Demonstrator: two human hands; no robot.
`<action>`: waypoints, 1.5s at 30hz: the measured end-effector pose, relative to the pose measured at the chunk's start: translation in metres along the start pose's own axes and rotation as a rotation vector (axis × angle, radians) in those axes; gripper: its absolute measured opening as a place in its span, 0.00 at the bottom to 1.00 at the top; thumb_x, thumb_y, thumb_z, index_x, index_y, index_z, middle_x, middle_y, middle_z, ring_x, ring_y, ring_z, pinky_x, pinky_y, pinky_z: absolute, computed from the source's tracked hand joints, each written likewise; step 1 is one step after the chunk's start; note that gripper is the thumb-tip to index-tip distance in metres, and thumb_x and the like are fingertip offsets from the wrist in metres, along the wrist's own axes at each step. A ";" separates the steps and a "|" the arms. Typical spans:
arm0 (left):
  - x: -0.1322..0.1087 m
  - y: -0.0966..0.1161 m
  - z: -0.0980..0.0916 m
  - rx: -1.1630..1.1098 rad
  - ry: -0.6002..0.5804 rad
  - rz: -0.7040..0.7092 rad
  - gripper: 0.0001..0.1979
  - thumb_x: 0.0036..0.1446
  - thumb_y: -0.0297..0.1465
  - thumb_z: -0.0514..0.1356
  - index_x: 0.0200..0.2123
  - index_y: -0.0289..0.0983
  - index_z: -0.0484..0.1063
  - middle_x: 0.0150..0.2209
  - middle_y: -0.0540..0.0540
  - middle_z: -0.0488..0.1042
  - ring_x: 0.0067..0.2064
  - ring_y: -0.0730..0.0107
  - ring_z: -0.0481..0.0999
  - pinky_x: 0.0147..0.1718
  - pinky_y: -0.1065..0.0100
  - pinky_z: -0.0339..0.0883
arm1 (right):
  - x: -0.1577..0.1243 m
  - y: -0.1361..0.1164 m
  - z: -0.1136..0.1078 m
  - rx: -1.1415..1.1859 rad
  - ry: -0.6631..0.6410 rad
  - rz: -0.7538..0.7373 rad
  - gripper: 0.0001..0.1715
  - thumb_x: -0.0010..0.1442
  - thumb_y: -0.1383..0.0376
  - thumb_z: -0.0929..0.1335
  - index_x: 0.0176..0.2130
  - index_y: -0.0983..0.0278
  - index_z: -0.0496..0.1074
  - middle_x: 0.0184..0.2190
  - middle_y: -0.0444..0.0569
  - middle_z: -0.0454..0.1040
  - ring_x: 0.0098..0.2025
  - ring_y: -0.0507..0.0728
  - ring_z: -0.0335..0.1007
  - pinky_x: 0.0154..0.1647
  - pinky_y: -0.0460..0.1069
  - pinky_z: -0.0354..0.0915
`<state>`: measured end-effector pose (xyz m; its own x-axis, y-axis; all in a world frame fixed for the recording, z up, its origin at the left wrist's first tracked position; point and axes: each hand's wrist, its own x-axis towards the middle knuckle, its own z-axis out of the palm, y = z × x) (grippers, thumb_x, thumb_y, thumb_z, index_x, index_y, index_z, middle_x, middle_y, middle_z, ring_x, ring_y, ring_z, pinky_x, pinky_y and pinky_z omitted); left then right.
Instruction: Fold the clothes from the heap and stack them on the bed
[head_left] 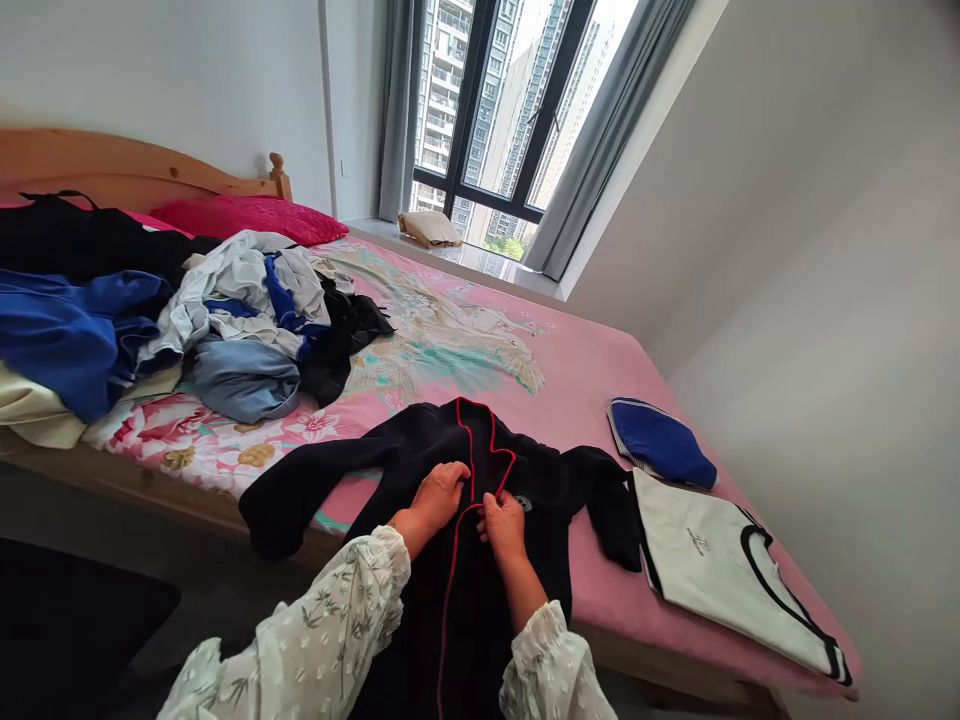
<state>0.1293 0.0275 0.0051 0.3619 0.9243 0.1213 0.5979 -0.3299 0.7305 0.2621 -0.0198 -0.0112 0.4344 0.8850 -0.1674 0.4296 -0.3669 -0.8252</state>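
A black jacket [424, 440] with red piping lies front up on the near side of the bed, its lower part hanging over the edge towards me. Its sleeves stretch out to both sides, and a small round badge [524, 503] shows on the chest. My left hand [441, 494] is closed at the left front edge, just below the collar, its fingertips partly hidden. Across from it, my right hand [504, 522] pinches the other piped front edge between thumb and fingers.
A heap of clothes [247, 300] covers the bed's left side, near a red pillow [255, 218]. To the right lie a folded white shirt with black trim [697, 550] and a folded blue garment [660, 440]. A paper-like package [430, 228] sits on the windowsill.
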 end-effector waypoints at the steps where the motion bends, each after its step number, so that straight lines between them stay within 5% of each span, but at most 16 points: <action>1: 0.007 -0.001 0.001 -0.001 -0.003 -0.003 0.12 0.53 0.20 0.54 0.36 0.40 0.71 0.38 0.48 0.74 0.43 0.68 0.70 0.45 0.68 0.61 | 0.003 -0.001 0.000 0.020 0.011 -0.005 0.14 0.58 0.60 0.57 0.36 0.65 0.66 0.22 0.44 0.71 0.17 0.50 0.67 0.14 0.42 0.58; 7: 0.017 -0.012 0.010 -0.029 0.015 -0.054 0.11 0.50 0.21 0.57 0.36 0.40 0.70 0.37 0.48 0.74 0.43 0.67 0.69 0.44 0.68 0.60 | 0.028 -0.016 0.010 -0.011 0.088 -0.098 0.19 0.58 0.53 0.59 0.33 0.65 0.69 0.23 0.46 0.71 0.25 0.52 0.67 0.23 0.44 0.62; 16: 0.029 -0.018 0.011 -0.168 0.046 -0.133 0.07 0.47 0.21 0.56 0.29 0.40 0.66 0.26 0.55 0.69 0.30 0.76 0.68 0.32 0.74 0.60 | 0.034 0.001 0.014 -0.085 0.024 -0.217 0.13 0.53 0.57 0.65 0.31 0.62 0.74 0.33 0.49 0.74 0.36 0.56 0.68 0.39 0.48 0.63; 24: 0.042 -0.026 0.021 -0.350 0.035 -0.109 0.04 0.45 0.24 0.56 0.26 0.39 0.65 0.25 0.55 0.69 0.28 0.76 0.67 0.30 0.74 0.61 | 0.042 0.011 0.008 0.111 -0.120 -0.130 0.24 0.58 0.54 0.57 0.38 0.66 0.73 0.30 0.49 0.73 0.27 0.52 0.67 0.22 0.44 0.64; 29: 0.044 -0.030 0.018 -0.408 -0.009 -0.103 0.05 0.43 0.24 0.55 0.26 0.38 0.67 0.25 0.55 0.69 0.29 0.75 0.68 0.31 0.73 0.62 | 0.053 0.009 0.010 0.110 -0.177 -0.094 0.17 0.52 0.60 0.62 0.37 0.67 0.73 0.23 0.44 0.70 0.21 0.49 0.63 0.17 0.42 0.61; 39: 0.051 -0.034 0.022 -0.525 -0.033 -0.144 0.08 0.40 0.27 0.60 0.27 0.38 0.65 0.24 0.56 0.66 0.26 0.77 0.66 0.27 0.74 0.61 | 0.045 -0.003 0.012 -0.028 -0.071 -0.205 0.08 0.49 0.60 0.67 0.26 0.62 0.70 0.23 0.42 0.67 0.27 0.51 0.61 0.30 0.45 0.58; 45: 0.058 -0.039 0.025 -0.594 -0.030 -0.158 0.08 0.39 0.25 0.57 0.26 0.38 0.61 0.22 0.57 0.65 0.23 0.79 0.64 0.24 0.75 0.59 | 0.055 0.002 0.009 0.116 -0.222 -0.104 0.10 0.49 0.58 0.66 0.29 0.63 0.70 0.20 0.41 0.66 0.22 0.50 0.61 0.21 0.44 0.59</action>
<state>0.1443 0.0891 -0.0334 0.3261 0.9448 -0.0315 0.1480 -0.0181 0.9888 0.2800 0.0308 -0.0267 0.2025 0.9622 -0.1818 0.3636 -0.2463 -0.8984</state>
